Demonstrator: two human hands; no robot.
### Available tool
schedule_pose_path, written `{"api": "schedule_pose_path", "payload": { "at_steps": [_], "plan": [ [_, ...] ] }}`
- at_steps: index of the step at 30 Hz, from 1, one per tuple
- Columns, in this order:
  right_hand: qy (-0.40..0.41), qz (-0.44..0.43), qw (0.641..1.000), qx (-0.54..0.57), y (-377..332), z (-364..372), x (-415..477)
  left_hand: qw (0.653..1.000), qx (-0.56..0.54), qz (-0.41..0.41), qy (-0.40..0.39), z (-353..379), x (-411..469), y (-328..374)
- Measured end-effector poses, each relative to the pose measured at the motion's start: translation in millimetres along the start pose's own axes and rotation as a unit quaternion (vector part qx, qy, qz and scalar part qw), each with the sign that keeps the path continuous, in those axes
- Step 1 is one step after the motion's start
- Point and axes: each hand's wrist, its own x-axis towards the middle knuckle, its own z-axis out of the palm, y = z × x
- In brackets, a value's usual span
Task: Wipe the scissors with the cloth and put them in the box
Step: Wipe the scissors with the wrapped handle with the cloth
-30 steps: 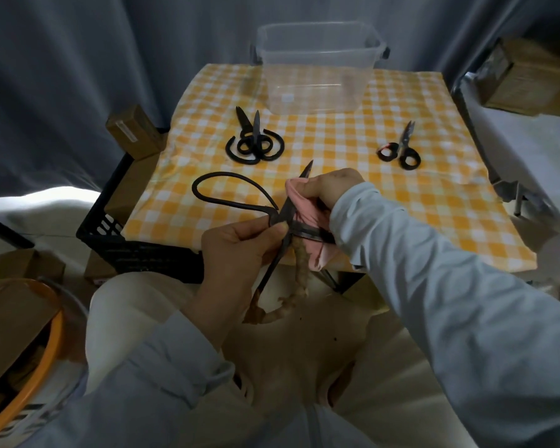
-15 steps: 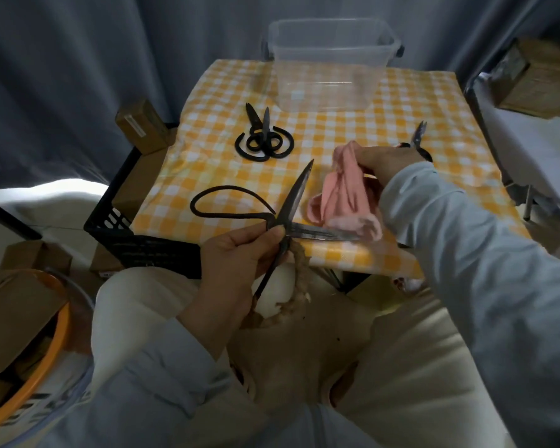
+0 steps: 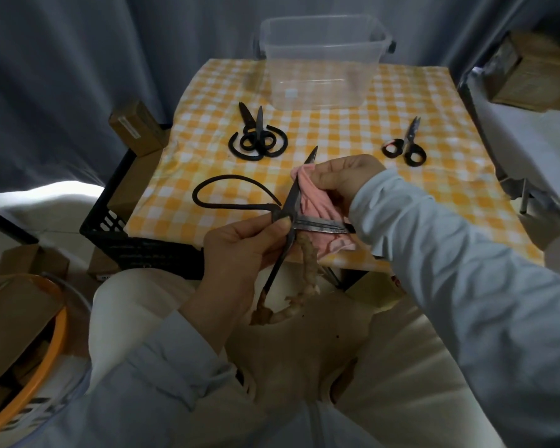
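One pair mid-wipe | we are pinching scissors (image 3: 293, 202) near pivot, left hand (image 3: 236, 250) | right hand (image 3: 343, 179) gripping cloth (image 3: 314, 202) against blade | next, likely: closing blades, reaching box (image 3: 320, 59)

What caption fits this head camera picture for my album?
The left hand holds the large black scissors open; right hand presses the pink cloth against one blade.

The large scissors (image 3: 293, 202) are dark, matt, rough-looking iron, with one blade worn to a dull grey shine. The pink cloth (image 3: 314, 202) is soft, creased, matt fabric. The box (image 3: 320, 76) is clear, smooth, glossy plastic. The table's checked cover (image 3: 337, 137) is matt woven cloth, lightly wrinkled. The small scissors (image 3: 404, 147) have slightly glossy black handles. The crate (image 3: 136, 244) is matt black plastic, and the carton (image 3: 136, 127) is plain brown cardboard.
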Motion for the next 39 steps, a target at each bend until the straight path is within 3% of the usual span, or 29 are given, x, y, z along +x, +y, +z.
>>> {"api": "schedule_pose_path", "payload": {
  "at_steps": [6, 13, 17, 19, 21, 22, 23, 26, 29, 32, 35, 38, 39],
  "plan": [
    [0.066, 0.016, 0.997, 0.045, 0, 2, -1, 1.0, 0.021, 0.005, -0.008, -2, -3, -2],
    [0.131, 0.009, 0.991, 0.011, -14, -13, 9, 0.998, 0.054, 0.04, 0.004, -5, -3, 4],
    [0.182, -0.22, 0.958, -0.035, -26, -27, 0, 0.988, 0.123, 0.089, 0.017, -10, -1, 8],
    [0.111, -0.369, 0.904, -0.185, -31, -21, -13, 0.982, 0.154, 0.109, 0.018, -8, 0, 10],
    [-0.016, -0.496, 0.779, -0.384, -23, -12, -20, 0.977, 0.171, 0.126, 0.016, -5, 1, 11],
    [-0.047, -0.53, 0.713, -0.458, -14, -8, -20, 0.976, 0.172, 0.132, 0.019, -4, 2, 12],
    [-0.055, -0.546, 0.669, -0.502, -6, -5, -19, 0.976, 0.169, 0.134, 0.023, -3, 3, 13],
    [-0.056, -0.552, 0.612, -0.564, 5, -6, -10, 0.976, 0.164, 0.14, 0.033, -3, 3, 13],
    [-0.077, -0.543, 0.606, -0.576, -4, -16, -4, 0.977, 0.156, 0.141, 0.031, -3, 0, 12],
    [0.002, -0.499, 0.675, -0.543, -10, -20, 1, 0.979, 0.144, 0.138, 0.038, -5, 1, 11],
    [0.05, -0.43, 0.682, -0.589, -11, -32, 18, 0.982, 0.138, 0.125, 0.041, -6, 1, 10],
    [0.152, -0.37, 0.747, -0.531, -14, -41, 22, 0.981, 0.145, 0.125, 0.041, -8, 3, 10],
    [0.19, -0.406, 0.75, -0.488, -14, -41, 20, 0.981, 0.147, 0.124, 0.04, -8, 4, 11]
  ]
}}
